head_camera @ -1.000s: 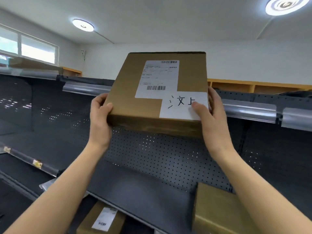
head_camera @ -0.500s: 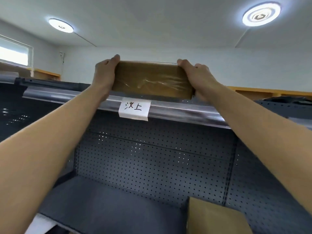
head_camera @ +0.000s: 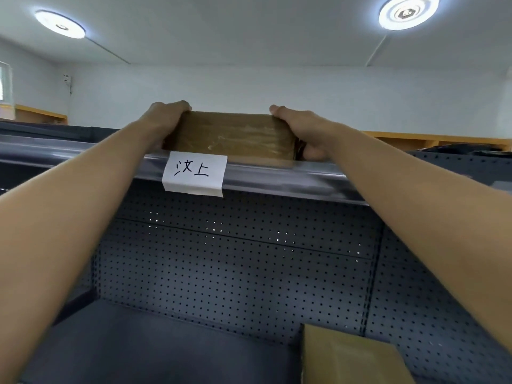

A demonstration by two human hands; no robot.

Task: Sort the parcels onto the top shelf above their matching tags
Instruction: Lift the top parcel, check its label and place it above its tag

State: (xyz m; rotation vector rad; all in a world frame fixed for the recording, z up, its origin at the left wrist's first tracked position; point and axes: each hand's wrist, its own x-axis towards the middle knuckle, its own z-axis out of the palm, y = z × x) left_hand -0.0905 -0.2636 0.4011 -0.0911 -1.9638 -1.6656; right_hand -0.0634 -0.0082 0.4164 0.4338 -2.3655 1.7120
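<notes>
Left hand [head_camera: 166,117], right hand [head_camera: 300,128] clamp parcel [head_camera: 230,137] ends on top shelf [head_camera: 277,180] above tag [head_camera: 195,173]. Push far squarely; probably overhangs near edge.

white tag [head_camera: 194,173] on top shelf edge [head_camera: 277,180], handwritten "汶上"

Lower box [head_camera: 352,356] cut by bottom edge.

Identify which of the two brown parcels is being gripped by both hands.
The parcel on the top shelf, above the handwritten tag, gripped by left hand and right hand. The lower parcel sits untouched.
</notes>
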